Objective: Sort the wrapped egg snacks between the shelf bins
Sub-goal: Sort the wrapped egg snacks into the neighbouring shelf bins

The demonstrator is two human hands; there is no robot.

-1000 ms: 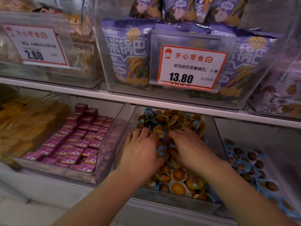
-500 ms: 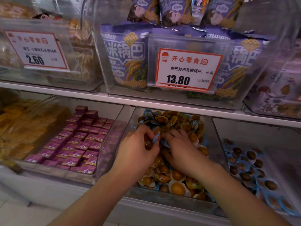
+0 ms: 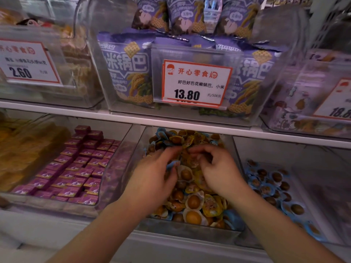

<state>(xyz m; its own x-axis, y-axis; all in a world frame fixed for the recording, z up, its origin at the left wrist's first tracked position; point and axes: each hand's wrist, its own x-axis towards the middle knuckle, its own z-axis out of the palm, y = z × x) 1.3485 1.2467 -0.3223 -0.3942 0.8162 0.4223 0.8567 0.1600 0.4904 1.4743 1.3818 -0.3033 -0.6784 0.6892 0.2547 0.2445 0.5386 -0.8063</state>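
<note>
A: Where are the hands?
B: Both are in the clear plastic middle bin [image 3: 190, 229] on the lower shelf, atop the heap of wrapped brown and yellow egg snacks [image 3: 191, 202].
A: Holding anything?
B: The left hand [image 3: 155, 179] curls, a blue-edged wrapper [image 3: 171, 165] at its fingertips. The right hand [image 3: 218, 168] is half closed; whether it grips one, I cannot tell.
A: The neighbouring bin?
B: The clear right bin [image 3: 322, 215] holds dark eggs in blue wrappers [image 3: 273, 185].

left hand [image 3: 153, 179], right hand [image 3: 218, 169], egg snacks [image 3: 193, 202]
</note>
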